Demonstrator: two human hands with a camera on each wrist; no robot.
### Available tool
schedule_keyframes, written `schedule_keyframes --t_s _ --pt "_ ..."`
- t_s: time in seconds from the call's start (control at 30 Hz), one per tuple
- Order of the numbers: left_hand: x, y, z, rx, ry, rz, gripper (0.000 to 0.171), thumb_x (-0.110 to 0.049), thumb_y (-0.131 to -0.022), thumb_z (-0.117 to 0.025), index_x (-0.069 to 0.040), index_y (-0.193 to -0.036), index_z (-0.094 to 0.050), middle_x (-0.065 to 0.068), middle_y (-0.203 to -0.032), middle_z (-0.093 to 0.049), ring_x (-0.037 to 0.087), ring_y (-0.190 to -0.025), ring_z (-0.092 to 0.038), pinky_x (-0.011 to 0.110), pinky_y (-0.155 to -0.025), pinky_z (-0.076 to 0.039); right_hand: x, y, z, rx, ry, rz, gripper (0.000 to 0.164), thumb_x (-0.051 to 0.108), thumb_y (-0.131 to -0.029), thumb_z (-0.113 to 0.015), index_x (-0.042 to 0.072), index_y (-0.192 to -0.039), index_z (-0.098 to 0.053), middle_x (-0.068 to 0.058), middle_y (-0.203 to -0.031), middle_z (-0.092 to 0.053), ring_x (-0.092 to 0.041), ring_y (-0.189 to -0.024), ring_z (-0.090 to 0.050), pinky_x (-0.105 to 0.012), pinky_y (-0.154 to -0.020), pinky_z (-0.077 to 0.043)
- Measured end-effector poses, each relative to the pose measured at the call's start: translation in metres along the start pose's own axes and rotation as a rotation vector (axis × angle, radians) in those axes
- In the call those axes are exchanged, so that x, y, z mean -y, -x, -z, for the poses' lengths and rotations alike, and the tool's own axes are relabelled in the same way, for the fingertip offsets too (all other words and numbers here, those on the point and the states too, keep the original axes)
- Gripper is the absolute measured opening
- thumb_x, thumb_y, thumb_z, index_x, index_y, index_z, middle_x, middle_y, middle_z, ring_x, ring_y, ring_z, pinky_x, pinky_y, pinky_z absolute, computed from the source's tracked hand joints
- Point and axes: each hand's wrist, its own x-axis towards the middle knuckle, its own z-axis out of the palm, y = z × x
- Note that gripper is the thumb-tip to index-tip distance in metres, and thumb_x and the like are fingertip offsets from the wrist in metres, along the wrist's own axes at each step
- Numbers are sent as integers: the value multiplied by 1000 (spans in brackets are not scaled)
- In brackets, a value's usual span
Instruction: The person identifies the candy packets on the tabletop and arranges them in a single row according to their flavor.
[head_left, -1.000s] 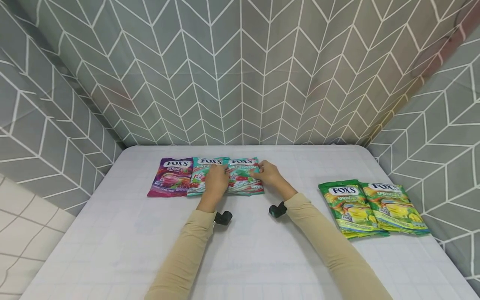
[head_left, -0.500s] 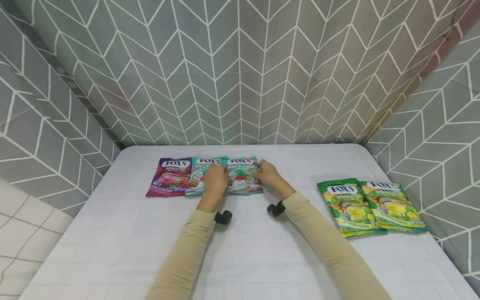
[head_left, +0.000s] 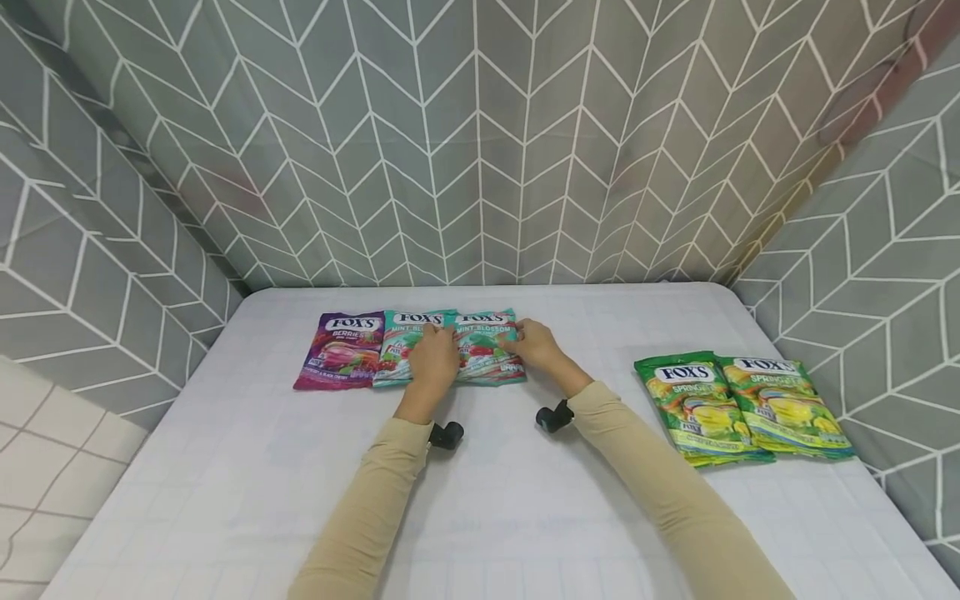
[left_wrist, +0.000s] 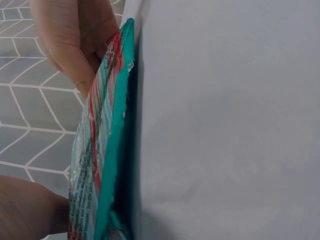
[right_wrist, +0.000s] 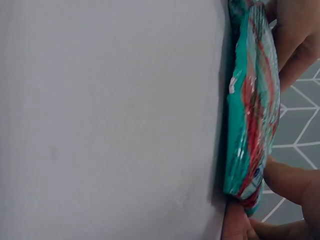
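Note:
Two teal mint candy bags lie side by side on the white table (head_left: 495,500) in the head view. My left hand (head_left: 433,360) is over the seam between them and grips the left side of the right-hand candy bag (head_left: 482,348), its fingertips partly hidden. On that bag's other side, my right hand (head_left: 546,350) pinches the edge, thumb on top; the right wrist view shows the thumb (right_wrist: 287,180) on the wrapper and fingers low at its edge. The left-hand mint bag (head_left: 396,354) is partly covered by my left hand.
A purple berries candy bag (head_left: 341,354) lies flat at the row's left end. To the right, green-and-yellow candy bags form two neighbouring piles, one with a nearer bag (head_left: 701,412) and one farther right (head_left: 787,408). A patterned grey curtain (head_left: 480,167) hangs behind the table.
Both hands stay on the right-hand mint bag with almost no movement. The head view has shifted slightly.

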Motion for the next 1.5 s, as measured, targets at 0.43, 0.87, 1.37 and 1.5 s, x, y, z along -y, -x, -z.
schedule_keyframes --t_s 0.43,0.87,1.37,1.5 --pt "-20 7 4 -199 264 -86 32 -5 -93 -58 2 -124 -62 26 -119 -51 40 -108 -50 50 -87 -44 -3 38 12 -110 -80 61 53 12 -88 -70 -6 -134 -51 -23 -127 -54 -36 -113 -55 -45 -89 -49" --pt "-101 18 10 62 622 -176 31 -6 -97 -52 4 -127 -57 21 -117 -59 32 -105 -59 39 -85 -51 -50 112 76 -279 44 129 46 8 -89 -67 -8 -130 -54 -28 -121 -55 -39 -100 -61 -48 -79 -52" --pt "-170 55 -41 531 673 -149 21 -14 -96 -59 -4 -111 -69 -1 -74 -67 9 -61 -61 21 -55 -47 -123 200 140 -352 184 -89 50 24 -99 -56 -13 -130 -49 -33 -115 -58 -50 -102 -57 -55 -73 -49" --pt "-181 65 -46 583 707 -109 16 -12 -95 -60 -1 -101 -70 -1 -68 -64 10 -58 -62 21 -54 -50 -139 210 145 -376 224 -160 49 24 -98 -56 -15 -126 -50 -33 -108 -60 -51 -99 -58 -55 -71 -48"
